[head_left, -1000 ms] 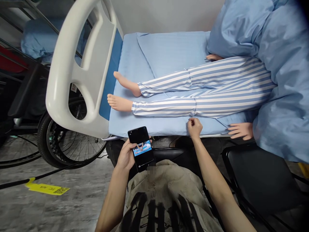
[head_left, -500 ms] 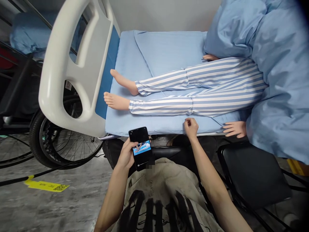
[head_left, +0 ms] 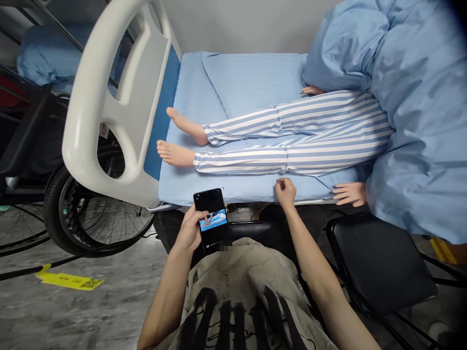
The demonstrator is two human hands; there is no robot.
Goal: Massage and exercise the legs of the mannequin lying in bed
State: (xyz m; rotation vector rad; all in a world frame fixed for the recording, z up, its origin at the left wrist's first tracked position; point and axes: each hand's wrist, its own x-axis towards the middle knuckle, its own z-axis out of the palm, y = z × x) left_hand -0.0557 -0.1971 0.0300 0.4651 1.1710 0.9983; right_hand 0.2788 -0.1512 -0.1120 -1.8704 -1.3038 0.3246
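Observation:
A black smartphone [head_left: 212, 221] is in my left hand [head_left: 190, 228], held upright over my lap near the bed's front edge. My thumb lies across its screen, where a small video picture shows. My right hand [head_left: 285, 192] rests on the bed's near edge with its fingers curled in, and nothing shows in them. Just beyond it lie the legs of a mannequin [head_left: 241, 160] in blue-and-white striped trousers, feet bare and pointing left. One mannequin hand [head_left: 349, 194] lies palm down to the right of mine. The upper body is hidden under a blue quilt [head_left: 426, 112].
A white footboard [head_left: 85, 112] closes off the left end of the blue-sheeted bed [head_left: 244, 73]. Beyond it stands a wheelchair wheel [head_left: 69, 214]. A black folding chair [head_left: 383, 265] is at the right. A cable with a yellow tag [head_left: 69, 279] crosses at lower left.
The view has shifted slightly, so the bed's right side appears a little further left. Both hands keep their poses, and the phone stays in my left hand.

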